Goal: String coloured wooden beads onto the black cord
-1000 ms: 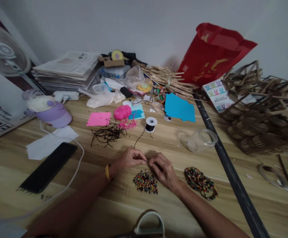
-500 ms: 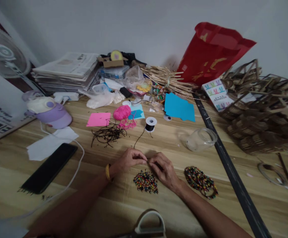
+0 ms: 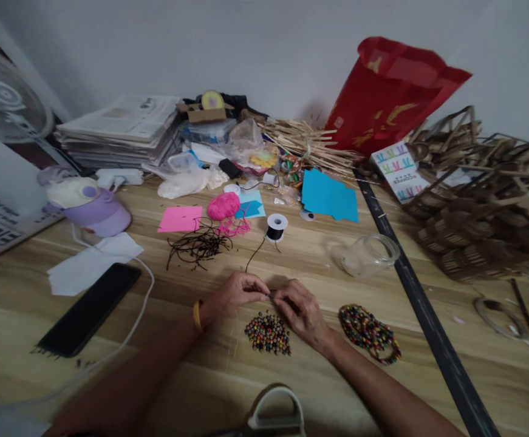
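My left hand [image 3: 239,291] and my right hand [image 3: 301,308] meet tip to tip above the table, both closed in a pinch. A thin black cord [image 3: 255,254] runs from a white spool [image 3: 276,227] to behind my left fingers. A short dark piece of it shows between the two hands; whether a bead sits on it is too small to tell. Just below the fingers lies a pile of small multicoloured wooden beads [image 3: 268,334]. Right of my right hand rest coiled strings of similar beads [image 3: 368,335].
Black cord pieces [image 3: 199,244] and pink yarn [image 3: 224,206] lie beyond my left hand. A glass jar [image 3: 370,255] lies on its side at the right. Scissors [image 3: 277,413] are at the near edge, a phone [image 3: 90,308] at the left, woven baskets [image 3: 469,224] at the far right.
Both hands stay in nearly the same place, with a slight shift at the fingertips. The dark piece between them shows a little differently.
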Demonstrator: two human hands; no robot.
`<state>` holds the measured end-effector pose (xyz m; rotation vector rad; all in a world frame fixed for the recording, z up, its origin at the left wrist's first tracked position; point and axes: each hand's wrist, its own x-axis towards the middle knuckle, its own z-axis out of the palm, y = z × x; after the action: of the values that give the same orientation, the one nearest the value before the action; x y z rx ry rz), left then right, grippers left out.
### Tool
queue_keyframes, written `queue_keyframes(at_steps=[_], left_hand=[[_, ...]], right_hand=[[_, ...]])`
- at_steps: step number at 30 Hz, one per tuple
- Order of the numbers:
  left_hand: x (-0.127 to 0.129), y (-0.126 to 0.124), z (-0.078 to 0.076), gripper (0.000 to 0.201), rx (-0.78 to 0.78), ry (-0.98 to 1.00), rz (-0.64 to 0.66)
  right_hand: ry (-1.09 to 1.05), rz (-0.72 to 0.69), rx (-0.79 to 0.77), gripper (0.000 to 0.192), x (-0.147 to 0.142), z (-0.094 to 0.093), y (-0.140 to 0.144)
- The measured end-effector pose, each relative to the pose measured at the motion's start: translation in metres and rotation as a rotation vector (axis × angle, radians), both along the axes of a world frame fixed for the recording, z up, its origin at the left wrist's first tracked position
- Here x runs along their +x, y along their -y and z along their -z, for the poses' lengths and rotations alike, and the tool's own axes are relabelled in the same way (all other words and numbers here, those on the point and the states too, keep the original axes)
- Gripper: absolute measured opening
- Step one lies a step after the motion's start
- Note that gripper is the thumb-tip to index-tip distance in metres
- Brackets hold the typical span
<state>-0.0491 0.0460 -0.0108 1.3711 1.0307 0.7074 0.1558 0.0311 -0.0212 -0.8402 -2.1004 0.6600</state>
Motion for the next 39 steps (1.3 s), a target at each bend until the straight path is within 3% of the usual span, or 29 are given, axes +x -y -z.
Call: queue_keyframes(at_steps=[39], left_hand=[[-0.0001,0.0004,0.0005,0.019,0.018,0.036,0.032]], right_hand=[[0.019,0.007,0.005,0.015,-0.0002,-0.001,0.0003]])
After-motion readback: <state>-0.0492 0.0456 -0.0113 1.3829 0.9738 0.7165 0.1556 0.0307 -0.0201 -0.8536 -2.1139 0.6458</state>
